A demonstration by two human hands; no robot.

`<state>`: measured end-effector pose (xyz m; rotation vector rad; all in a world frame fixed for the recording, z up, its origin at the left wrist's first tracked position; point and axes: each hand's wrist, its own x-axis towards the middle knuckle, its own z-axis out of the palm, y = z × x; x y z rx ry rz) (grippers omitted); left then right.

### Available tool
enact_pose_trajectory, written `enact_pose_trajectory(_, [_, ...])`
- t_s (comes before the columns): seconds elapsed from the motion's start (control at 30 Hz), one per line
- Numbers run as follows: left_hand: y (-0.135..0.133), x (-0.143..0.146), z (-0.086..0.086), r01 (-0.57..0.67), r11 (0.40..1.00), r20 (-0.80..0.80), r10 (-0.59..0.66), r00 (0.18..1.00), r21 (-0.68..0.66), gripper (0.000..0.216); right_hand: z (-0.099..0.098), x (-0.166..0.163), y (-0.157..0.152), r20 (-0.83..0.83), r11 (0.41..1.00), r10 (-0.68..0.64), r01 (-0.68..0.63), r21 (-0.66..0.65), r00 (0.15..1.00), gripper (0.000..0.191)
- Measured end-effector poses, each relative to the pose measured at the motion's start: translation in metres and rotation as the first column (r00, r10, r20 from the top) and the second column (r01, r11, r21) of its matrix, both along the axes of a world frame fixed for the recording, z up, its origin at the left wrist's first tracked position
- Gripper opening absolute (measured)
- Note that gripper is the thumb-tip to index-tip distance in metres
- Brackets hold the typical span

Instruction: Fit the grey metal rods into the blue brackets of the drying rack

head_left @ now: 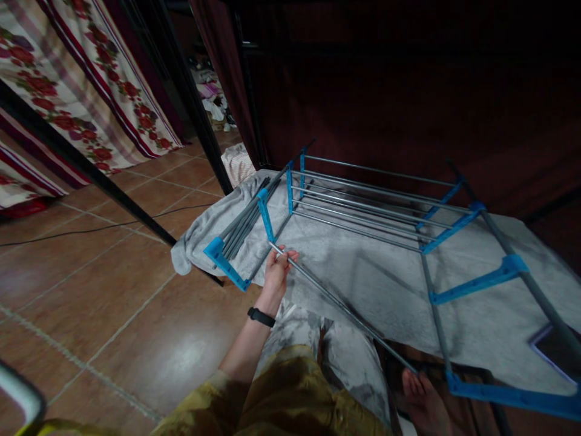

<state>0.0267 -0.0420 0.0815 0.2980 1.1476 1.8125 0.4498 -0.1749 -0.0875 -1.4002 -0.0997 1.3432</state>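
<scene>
A metal rod (345, 309) slants across in front of me, held near both ends. My left hand (276, 269) is closed around its far left end, which meets a blue plastic bracket (267, 217). At the near right end, my right hand (422, 393) has its fingers curled at the rod's tip. Both hands belong to a partly assembled rack: grey tubes (363, 209) span between blue brackets (449, 233) on the far side. Several loose rods (247, 221) lie bunched at the left, beside another blue bracket (227, 266). A long blue bracket (512, 396) is near my right hand.
The rack lies on a bed with a grey blanket (354, 272). A phone or tablet (554, 351) rests at the right edge. Black bed posts (195, 103) rise at the left, with a floral curtain (91, 91) beyond. A black cable (100, 227) crosses the tiled floor (113, 303).
</scene>
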Motion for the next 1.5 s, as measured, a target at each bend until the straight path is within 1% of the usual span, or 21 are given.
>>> enact_pose_trajectory(0.07, [0.0, -0.001, 0.0, 0.0, 1.0, 0.009, 0.0, 1.0, -0.006, 0.026, 0.001, 0.0, 0.001, -0.016, 0.995, -0.062, 0.061, -0.075, 0.998, 0.006])
enact_pose_trajectory(0.1, [0.0, -0.001, -0.001, 0.0, 1.0, 0.014, 0.0, 1.0, -0.009, 0.026, 0.003, 0.0, 0.001, -0.007, 0.993, -0.075, 0.075, -0.088, 0.997, 0.007])
enact_pose_trajectory(0.17, [0.0, -0.002, -0.002, -0.002, 1.0, 0.024, 0.002, 1.0, -0.012, 0.026, 0.009, -0.002, 0.002, 0.035, 0.996, -0.062, 0.064, -0.061, 0.997, 0.011])
enact_pose_trajectory(0.23, [0.0, -0.004, -0.004, -0.003, 1.0, 0.039, 0.003, 0.999, -0.017, 0.024, 0.017, -0.005, 0.003, 0.059, 0.996, -0.079, 0.08, -0.026, 0.995, 0.014])
enact_pose_trajectory(0.33, [0.0, -0.007, -0.009, -0.012, 0.999, 0.064, 0.015, 0.998, -0.037, 0.02, 0.03, -0.009, 0.007, 0.028, 0.992, -0.124, 0.125, -0.019, 0.992, 0.012])
enact_pose_trajectory(0.43, [-0.001, -0.01, -0.014, -0.026, 0.998, 0.087, 0.031, 0.996, -0.053, 0.019, 0.044, -0.011, 0.013, 0.017, 0.991, -0.132, 0.132, -0.002, 0.991, 0.011])
enact_pose_trajectory(0.57, [-0.003, -0.014, -0.017, -0.032, 0.997, 0.105, 0.039, 0.994, -0.068, 0.013, 0.063, -0.019, 0.023, -0.031, 0.989, -0.132, 0.134, 0.061, 0.991, 0.013])
enact_pose_trajectory(0.7, [-0.005, -0.017, -0.019, -0.054, 0.992, 0.15, 0.071, 0.986, -0.112, 0.013, 0.081, -0.035, 0.034, -0.029, 0.979, -0.1, 0.103, 0.175, 0.995, 0.019])
enact_pose_trajectory(0.8, [-0.005, -0.017, -0.022, -0.04, 0.991, 0.173, 0.062, 0.983, -0.128, 0.013, 0.091, -0.047, 0.044, -0.037, 0.961, -0.103, 0.109, 0.253, 0.994, 0.017])
enact_pose_trajectory(0.9, [-0.005, -0.017, -0.026, -0.029, 0.988, 0.211, 0.061, 0.976, -0.152, 0.014, 0.095, -0.059, 0.058, -0.047, 0.945, -0.101, 0.111, 0.306, 0.994, 0.015])
enact_pose_trajectory(1.0, [-0.006, -0.014, -0.031, -0.014, 0.984, 0.264, 0.062, 0.963, -0.18, 0.014, 0.094, -0.069, 0.075, -0.06, 0.937, -0.08, 0.095, 0.336, 0.995, 0.015])
enact_pose_trajectory(1.1, [-0.008, -0.011, -0.035, 0.018, 0.983, 0.286, 0.037, 0.957, -0.185, 0.014, 0.092, -0.079, 0.094, -0.065, 0.945, -0.055, 0.073, 0.319, 0.996, 0.019])
enact_pose_trajectory(1.2, [-0.009, -0.008, -0.038, 0.049, 0.982, 0.272, 0.002, 0.962, -0.182, 0.014, 0.092, -0.088, 0.11, -0.059, 0.955, -0.019, 0.036, 0.295, 0.998, 0.02])
enact_pose_trajectory(1.33, [-0.008, -0.003, -0.04, 0.08, 0.981, 0.267, -0.03, 0.963, -0.179, 0.016, 0.093, -0.1, 0.123, -0.078, 0.952, 0.018, 0.007, 0.305, 0.997, 0.022])
enact_pose_trajectory(1.5, [-0.003, 0.013, -0.044, 0.158, 0.975, 0.324, -0.1, 0.941, -0.158, 0.013, 0.09, -0.111, 0.132, -0.064, 0.949, 0.047, -0.025, 0.314, 0.997, 0.022])
